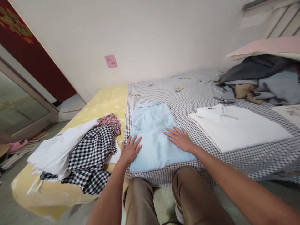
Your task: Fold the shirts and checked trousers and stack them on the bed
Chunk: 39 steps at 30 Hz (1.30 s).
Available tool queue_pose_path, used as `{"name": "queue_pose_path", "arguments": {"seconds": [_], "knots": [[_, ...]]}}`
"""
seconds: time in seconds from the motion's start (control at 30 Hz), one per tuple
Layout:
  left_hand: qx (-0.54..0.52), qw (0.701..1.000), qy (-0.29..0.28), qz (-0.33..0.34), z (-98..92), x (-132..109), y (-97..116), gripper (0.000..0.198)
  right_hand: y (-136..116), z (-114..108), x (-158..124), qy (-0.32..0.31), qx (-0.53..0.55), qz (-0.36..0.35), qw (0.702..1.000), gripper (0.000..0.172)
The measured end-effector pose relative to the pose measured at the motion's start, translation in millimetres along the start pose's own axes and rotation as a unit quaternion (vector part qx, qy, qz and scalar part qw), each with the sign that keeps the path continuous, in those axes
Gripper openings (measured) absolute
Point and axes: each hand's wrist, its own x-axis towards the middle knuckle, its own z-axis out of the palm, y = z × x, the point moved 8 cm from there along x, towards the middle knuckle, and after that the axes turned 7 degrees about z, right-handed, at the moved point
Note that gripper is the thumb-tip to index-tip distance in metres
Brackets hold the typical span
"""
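A light blue shirt (153,147) lies folded into a long rectangle on the checked bedsheet (161,90), its collar toward the wall. My left hand (130,150) rests flat on the shirt's left edge, fingers spread. On its right side my right hand (180,139) also lies flat with fingers apart. Neither hand grips the cloth. Right of the blue shirt is a folded white shirt (243,125) with its collar at the upper left.
On the yellow cloth (103,100) to the left lies a loose heap with a white garment (58,153), a black-and-white checked garment (93,150) and a red patterned one (111,122). Dark and grey clothes (257,75) are piled at the right. A wall stands behind.
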Motion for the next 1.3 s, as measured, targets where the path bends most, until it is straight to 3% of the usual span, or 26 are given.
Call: {"name": "queue_pose_path", "arguments": {"seconds": [0.5,0.67,0.77,0.83,0.97,1.13,1.3], "knots": [[0.038,0.999,-0.018,-0.026,-0.3,3,-3,0.056,-2,-12,0,0.005,0.081,0.0,0.997,0.052],[0.031,0.999,-0.014,-0.027,-0.3,4,-3,0.056,-1,-40,-4,0.032,0.095,0.004,0.995,0.054],[0.026,0.999,-0.009,-0.027,0.6,4,-3,0.056,-23,-57,-15,0.082,0.043,-0.031,0.995,0.049],[0.024,0.999,-0.008,-0.03,1.2,3,-3,0.056,-46,-53,-23,0.071,0.034,-0.066,0.995,0.048],[0.022,0.999,-0.013,-0.038,1.7,4,-3,0.057,-75,-19,-29,-0.032,0.038,-0.07,0.996,0.048],[0.024,0.998,-0.015,-0.05,0.5,6,-4,0.056,-75,-1,-22,-0.082,0.044,-0.041,0.995,0.051],[0.025,0.998,-0.01,-0.048,4.2,8,-8,0.056,-70,-2,-19,-0.068,0.066,-0.024,0.995,0.049]]}}
